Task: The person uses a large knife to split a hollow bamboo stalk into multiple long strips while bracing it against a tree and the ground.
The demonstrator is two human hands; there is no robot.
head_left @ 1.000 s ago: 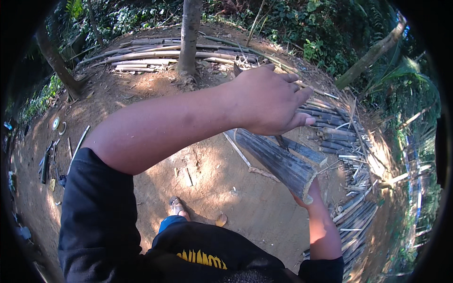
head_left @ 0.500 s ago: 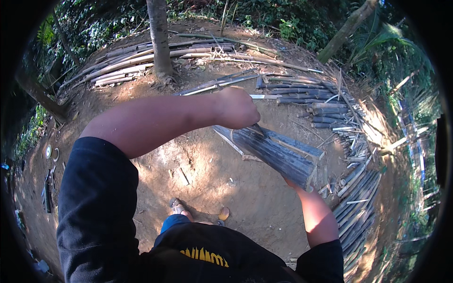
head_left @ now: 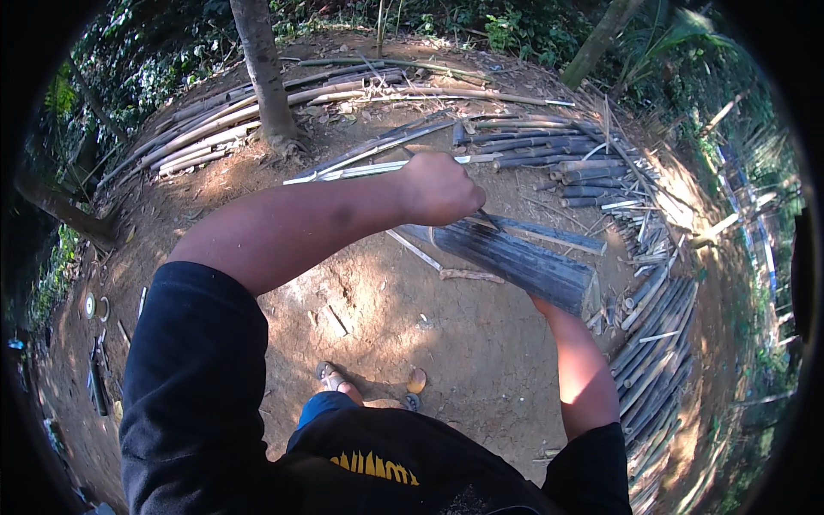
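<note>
Split dark bamboo [head_left: 519, 264] slants upper-left to lower-right; left hand [head_left: 442, 188] clenched on dark tool [head_left: 490, 221]; right hand [head_left: 543, 305] underneath, fingers hidden, can't tell grip.

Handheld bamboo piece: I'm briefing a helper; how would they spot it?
From the tree trunk at upper left, go down-right to the left hand. Just below it, the dark bamboo piece slants rightward to the right hand. Unlike the bamboo poles on the ground, it is raised and looks broader.

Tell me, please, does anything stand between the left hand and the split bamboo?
Yes: a dark narrow tool extends from the left hand to the split bamboo. Nothing else visible stands between them.
</note>
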